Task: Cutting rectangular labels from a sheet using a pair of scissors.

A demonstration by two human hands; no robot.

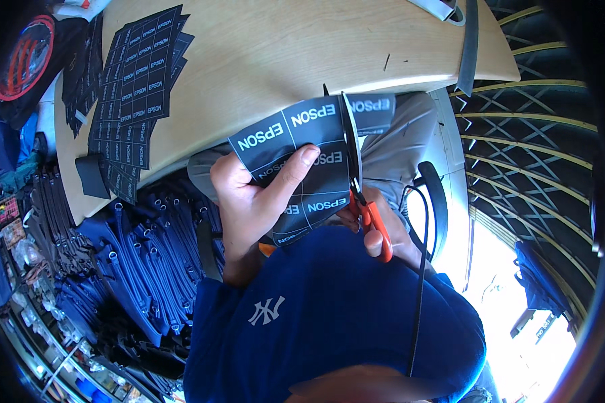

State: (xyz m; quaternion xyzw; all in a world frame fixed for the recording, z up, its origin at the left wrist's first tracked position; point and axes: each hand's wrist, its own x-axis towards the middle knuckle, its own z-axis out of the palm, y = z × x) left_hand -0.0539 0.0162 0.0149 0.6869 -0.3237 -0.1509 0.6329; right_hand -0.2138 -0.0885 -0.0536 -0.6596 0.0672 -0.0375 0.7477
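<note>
My left hand [262,195] grips a black printed sheet [302,168], thumb on top and fingers beneath. White lettering and thin lines divide the sheet into rectangles. In my right hand [383,215] is a pair of scissors [370,225] with orange handles, my thumb through one loop. The blades stand apart and point away from me, with the sheet between them. To the right of the blades, a strip of the sheet [375,115] hangs over my lap, its end blurred. Some of my right fingers are hidden behind the scissors and sheet.
A stack of similar black sheets [131,87] lies on the left of the wooden table [262,60]. A dark strip [469,50] hangs over its right edge. Many blue straps with metal rings [144,262] hang at the left. A black chair armrest [437,208] is at my right.
</note>
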